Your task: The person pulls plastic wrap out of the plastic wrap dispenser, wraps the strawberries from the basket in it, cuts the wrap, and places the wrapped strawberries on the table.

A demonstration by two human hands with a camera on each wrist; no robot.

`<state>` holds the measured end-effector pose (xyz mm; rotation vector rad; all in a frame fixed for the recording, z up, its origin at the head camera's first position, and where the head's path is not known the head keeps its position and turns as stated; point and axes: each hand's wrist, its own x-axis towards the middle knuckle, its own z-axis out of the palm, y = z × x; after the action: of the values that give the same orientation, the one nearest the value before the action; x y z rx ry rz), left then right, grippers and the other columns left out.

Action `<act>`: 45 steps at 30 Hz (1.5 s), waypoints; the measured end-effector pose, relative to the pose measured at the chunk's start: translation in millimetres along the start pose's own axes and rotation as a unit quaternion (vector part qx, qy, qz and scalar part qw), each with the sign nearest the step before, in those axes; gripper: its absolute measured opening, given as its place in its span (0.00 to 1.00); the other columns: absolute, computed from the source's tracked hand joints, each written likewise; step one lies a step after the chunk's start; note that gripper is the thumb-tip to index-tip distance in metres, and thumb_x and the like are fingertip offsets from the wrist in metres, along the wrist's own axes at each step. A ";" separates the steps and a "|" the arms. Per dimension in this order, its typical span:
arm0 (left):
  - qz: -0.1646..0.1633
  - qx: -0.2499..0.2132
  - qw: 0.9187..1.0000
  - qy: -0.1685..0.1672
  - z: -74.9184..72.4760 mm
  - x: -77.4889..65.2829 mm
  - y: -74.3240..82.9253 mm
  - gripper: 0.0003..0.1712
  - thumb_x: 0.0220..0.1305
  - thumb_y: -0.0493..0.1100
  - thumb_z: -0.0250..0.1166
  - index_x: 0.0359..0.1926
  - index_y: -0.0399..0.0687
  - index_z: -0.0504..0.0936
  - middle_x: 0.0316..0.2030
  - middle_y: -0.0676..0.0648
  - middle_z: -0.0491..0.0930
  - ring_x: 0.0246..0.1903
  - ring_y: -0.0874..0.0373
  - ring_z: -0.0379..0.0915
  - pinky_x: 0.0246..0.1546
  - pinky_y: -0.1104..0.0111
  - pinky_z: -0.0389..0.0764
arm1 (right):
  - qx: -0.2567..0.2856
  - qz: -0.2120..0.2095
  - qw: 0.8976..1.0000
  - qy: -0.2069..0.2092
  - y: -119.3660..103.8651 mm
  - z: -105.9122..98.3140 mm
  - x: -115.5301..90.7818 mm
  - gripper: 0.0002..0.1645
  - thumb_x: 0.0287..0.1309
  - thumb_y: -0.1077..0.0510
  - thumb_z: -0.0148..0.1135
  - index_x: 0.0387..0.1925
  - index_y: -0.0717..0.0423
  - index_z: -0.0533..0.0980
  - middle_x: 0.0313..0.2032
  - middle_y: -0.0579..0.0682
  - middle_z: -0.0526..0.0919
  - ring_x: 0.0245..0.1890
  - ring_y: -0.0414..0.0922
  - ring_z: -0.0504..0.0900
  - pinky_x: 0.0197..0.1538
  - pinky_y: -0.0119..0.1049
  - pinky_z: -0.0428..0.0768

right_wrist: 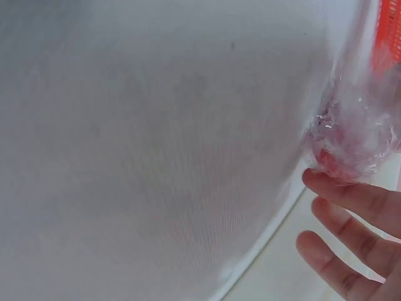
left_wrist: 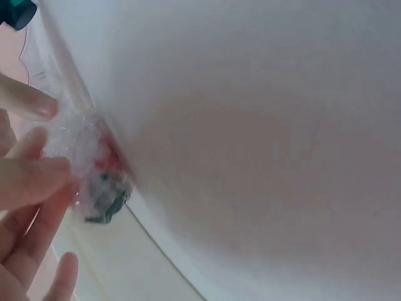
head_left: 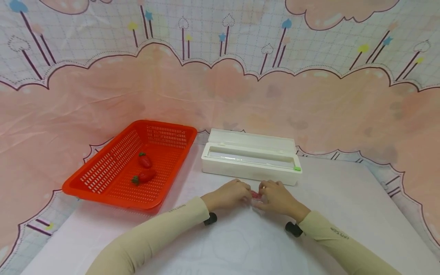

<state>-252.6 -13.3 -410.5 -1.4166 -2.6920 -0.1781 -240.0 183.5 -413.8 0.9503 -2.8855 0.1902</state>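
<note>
Between the two hands is a red strawberry (head_left: 255, 194) wrapped in crinkled clear cling film (right_wrist: 357, 128), low over the white table. Its green leafy top (left_wrist: 108, 199) shows through the film in the left wrist view. My left hand (head_left: 233, 194) pinches the wrapped strawberry from the left, thumb and finger at the film. On the other side my right hand (head_left: 277, 198) holds it with the thumb below and the fingers above. The right wrist view shows one fingertip against the film and the other fingers (right_wrist: 332, 260) spread apart.
Just behind the hands stands a white cling film dispenser box (head_left: 252, 173), lid raised, with a green slider (head_left: 297, 168) at its right end. To the left, a red plastic basket (head_left: 165, 162) contains two strawberries (head_left: 145, 176). A patterned cloth (head_left: 220, 91) hangs behind the table.
</note>
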 end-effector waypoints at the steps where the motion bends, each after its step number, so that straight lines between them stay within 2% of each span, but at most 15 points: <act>1: -0.015 -0.013 1.000 0.002 -0.4 0.0 -1.1 0.05 0.55 0.42 0.67 0.33 0.57 0.84 0.33 0.59 0.80 0.37 0.66 0.76 0.45 0.69 0.72 | -0.003 -0.001 1.000 0.005 -0.3 0.7 0.2 0.18 0.48 0.42 0.68 0.23 0.53 0.81 0.37 0.46 0.80 0.39 0.44 0.76 0.43 0.49 0.71; 4: -0.072 -0.018 0.997 0.001 -0.6 -0.1 -4.4 0.10 0.53 0.43 0.68 0.38 0.53 0.79 0.35 0.56 0.77 0.37 0.63 0.74 0.44 0.68 0.74 | -0.011 -0.005 1.000 0.024 -1.2 2.3 0.3 0.16 0.47 0.44 0.70 0.22 0.53 0.81 0.36 0.46 0.80 0.39 0.45 0.77 0.45 0.49 0.73; 7: -0.125 -0.004 0.992 -0.029 -0.5 -1.6 -6.1 0.23 0.52 0.54 0.69 0.47 0.52 0.76 0.42 0.53 0.76 0.45 0.59 0.72 0.50 0.65 0.74 | -0.025 -0.027 0.998 0.055 -1.4 3.8 -0.4 0.15 0.43 0.46 0.72 0.21 0.53 0.81 0.36 0.45 0.81 0.39 0.45 0.77 0.48 0.49 0.73; 9: -0.139 0.007 0.989 -0.054 1.1 -3.0 -6.9 0.31 0.51 0.61 0.68 0.52 0.52 0.75 0.46 0.51 0.75 0.49 0.57 0.71 0.54 0.63 0.72 | -0.038 -0.055 0.994 0.089 -1.0 4.8 -1.1 0.15 0.40 0.47 0.74 0.21 0.53 0.80 0.36 0.46 0.81 0.40 0.45 0.78 0.49 0.49 0.74; 12: -0.139 0.008 0.988 -0.069 3.5 -4.9 -7.1 0.34 0.51 0.67 0.64 0.52 0.51 0.77 0.48 0.50 0.75 0.51 0.56 0.70 0.54 0.63 0.71 | -0.064 -0.113 0.980 0.152 0.4 6.3 -2.4 0.15 0.37 0.49 0.76 0.22 0.52 0.78 0.37 0.46 0.80 0.41 0.45 0.79 0.50 0.48 0.74; 16: -0.124 -0.015 0.991 -0.056 4.6 -6.9 -6.5 0.29 0.54 0.64 0.64 0.47 0.48 0.80 0.45 0.51 0.77 0.45 0.59 0.71 0.48 0.67 0.73 | -0.081 -0.176 0.953 0.232 2.4 6.2 -4.2 0.19 0.32 0.54 0.79 0.25 0.53 0.76 0.38 0.46 0.79 0.41 0.44 0.78 0.50 0.45 0.73; 18: -0.112 -0.013 0.993 -0.045 3.8 -8.1 -5.7 0.26 0.56 0.61 0.64 0.47 0.46 0.80 0.44 0.51 0.78 0.44 0.59 0.72 0.49 0.67 0.73 | -0.075 -0.191 0.943 0.261 3.0 4.9 -5.7 0.22 0.29 0.55 0.80 0.26 0.54 0.75 0.38 0.48 0.78 0.41 0.45 0.78 0.50 0.46 0.73; 20: -0.097 0.007 0.995 -0.031 2.2 -10.0 -4.6 0.24 0.58 0.58 0.63 0.48 0.46 0.78 0.45 0.51 0.78 0.46 0.58 0.72 0.52 0.65 0.72 | -0.066 -0.191 0.940 0.275 3.9 3.4 -7.8 0.24 0.28 0.53 0.80 0.29 0.54 0.74 0.39 0.49 0.78 0.42 0.47 0.78 0.49 0.47 0.73; 24: -0.066 0.084 0.994 0.012 -0.8 -14.5 -2.3 0.22 0.61 0.55 0.61 0.49 0.47 0.74 0.48 0.50 0.77 0.52 0.56 0.71 0.57 0.63 0.69 | -0.048 -0.149 0.956 0.248 6.7 0.3 -11.6 0.30 0.27 0.48 0.79 0.34 0.55 0.74 0.42 0.52 0.77 0.45 0.50 0.76 0.51 0.49 0.70; 27: -0.056 0.131 0.989 0.038 -1.4 -17.0 -1.1 0.18 0.63 0.52 0.59 0.49 0.47 0.72 0.47 0.50 0.77 0.51 0.56 0.71 0.56 0.64 0.69 | -0.042 -0.116 0.970 0.211 7.3 -2.4 -13.1 0.23 0.30 0.51 0.79 0.30 0.54 0.76 0.41 0.51 0.77 0.46 0.49 0.75 0.50 0.50 0.69; 29: -0.056 0.153 0.985 0.048 -0.7 -17.8 -0.5 0.16 0.64 0.50 0.58 0.48 0.47 0.72 0.46 0.51 0.77 0.49 0.57 0.71 0.55 0.65 0.69 | -0.040 -0.101 0.975 0.195 6.2 -4.4 -12.9 0.16 0.34 0.55 0.78 0.24 0.52 0.78 0.39 0.49 0.78 0.45 0.49 0.75 0.50 0.50 0.70; 33: -0.049 0.202 0.976 0.064 2.6 -17.2 1.2 0.14 0.63 0.50 0.59 0.45 0.49 0.73 0.45 0.52 0.78 0.48 0.58 0.72 0.54 0.65 0.68 | -0.031 -0.084 0.979 0.185 0.6 -8.4 -10.8 0.10 0.37 0.62 0.75 0.20 0.52 0.79 0.37 0.47 0.79 0.43 0.47 0.75 0.48 0.50 0.71; 38: -0.041 0.277 0.956 0.085 5.4 -15.8 3.8 0.12 0.63 0.49 0.59 0.43 0.49 0.76 0.42 0.52 0.80 0.47 0.58 0.74 0.57 0.62 0.71 | 0.004 -0.064 0.984 0.163 -8.0 -10.1 -8.3 0.07 0.41 0.66 0.72 0.23 0.56 0.80 0.39 0.49 0.79 0.44 0.48 0.75 0.44 0.44 0.71; 41: -0.047 0.310 0.945 0.092 5.1 -15.4 3.9 0.11 0.63 0.46 0.59 0.44 0.48 0.76 0.40 0.51 0.82 0.45 0.57 0.76 0.58 0.60 0.72 | 0.036 -0.046 0.988 0.141 -11.4 -12.0 -9.3 0.07 0.43 0.63 0.70 0.26 0.57 0.79 0.42 0.50 0.79 0.46 0.48 0.75 0.44 0.43 0.70; 45: -0.048 0.320 0.940 0.107 4.5 -14.7 1.7 0.09 0.63 0.44 0.58 0.43 0.48 0.76 0.36 0.52 0.84 0.43 0.58 0.78 0.58 0.60 0.72 | 0.040 -0.028 0.992 0.114 -13.9 -14.3 -10.7 0.18 0.41 0.54 0.73 0.34 0.57 0.77 0.41 0.50 0.80 0.44 0.47 0.76 0.45 0.44 0.70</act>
<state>-243.1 -23.8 -416.9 -0.9967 -2.3148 0.4693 -222.4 180.8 -399.9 0.9527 -2.6568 0.3850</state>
